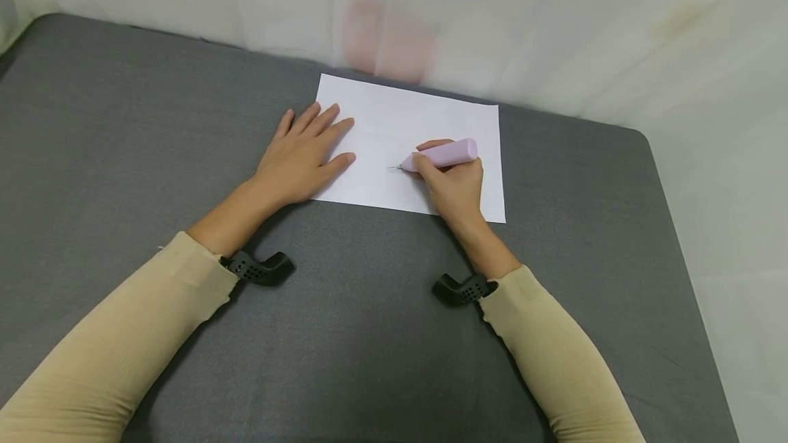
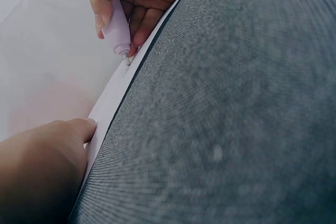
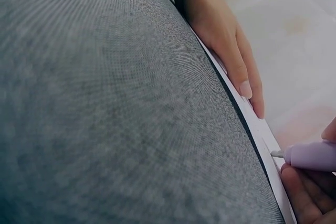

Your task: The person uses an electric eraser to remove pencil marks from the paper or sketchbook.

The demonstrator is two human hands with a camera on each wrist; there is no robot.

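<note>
now left hand [image 1: 301,156] flat on paper [image 1: 394,122] (fingers spread); right hand [image 1: 452,183] grips pink pen [image 1: 443,154].

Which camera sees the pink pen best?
The head view: the whole pink pen shows in the right hand, tip at the white paper. The left wrist view shows its front part from below; the right wrist view only its tip end.

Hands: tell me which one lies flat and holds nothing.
The left hand. Its fingers lie straight, resting on the left part of the white paper, while the right hand grips the pink pen.
</note>
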